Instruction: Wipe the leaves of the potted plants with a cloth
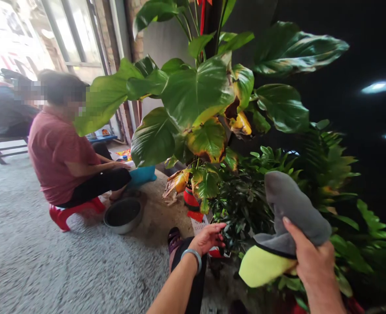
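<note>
My right hand (317,257) grips a two-sided cloth (294,209), grey on one face and yellow-green on the other, bunched up and hanging in front of the low plants. My left hand (209,238), with a pale bangle on its wrist, holds nothing; its fingers are apart and reach toward dark green foliage (242,196). Above both hands rises a tall plant with big glossy leaves (196,91), some of them yellow and brown at the edges. Its lower stem goes down to a pot with red wrapping (191,199).
At left a person in a red shirt (58,152) sits on a red plastic stool (75,211), beside a grey basin (123,215) on the concrete floor (49,270). Another person (6,107) sits farther back. A dark shiny wall (360,122) stands behind the plants.
</note>
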